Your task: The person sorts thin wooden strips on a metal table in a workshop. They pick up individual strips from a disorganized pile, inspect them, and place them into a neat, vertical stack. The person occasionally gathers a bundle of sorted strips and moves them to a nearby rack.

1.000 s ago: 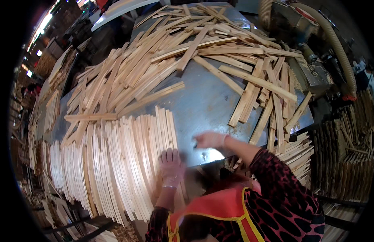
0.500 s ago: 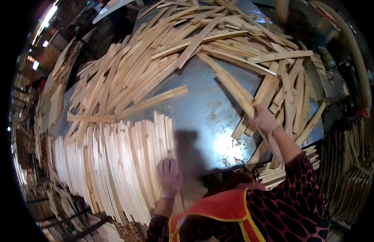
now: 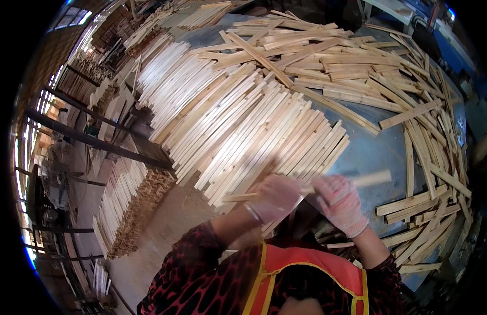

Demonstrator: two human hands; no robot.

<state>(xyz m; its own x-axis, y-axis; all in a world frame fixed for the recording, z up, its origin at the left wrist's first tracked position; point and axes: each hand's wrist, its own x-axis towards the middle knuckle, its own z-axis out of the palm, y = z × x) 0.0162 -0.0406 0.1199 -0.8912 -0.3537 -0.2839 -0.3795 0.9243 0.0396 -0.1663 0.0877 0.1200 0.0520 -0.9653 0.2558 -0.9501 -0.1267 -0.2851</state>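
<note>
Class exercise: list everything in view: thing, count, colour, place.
Wooden strip: one, tan, at both hands
Aligned strips: many, pale, left to centre
Loose strips: many, tan, far side and right
Metal table: one, grey-blue, beneath strips
Strip stack: one, pale, lower left
Apparent fan: one, grey, far left
Bars: several, dark, left
Equipment: count unclear, blue, upper right
Garment: one, red-and-yellow, bottom
Sleeves: two, black-and-red, bottom
Left hand: one, pale glove, centre
Right hand: one, pale glove, centre

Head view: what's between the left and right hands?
A blurred wooden strip: a short stretch of it shows between the left hand and right hand in the head view, with its ends beyond both.
</note>
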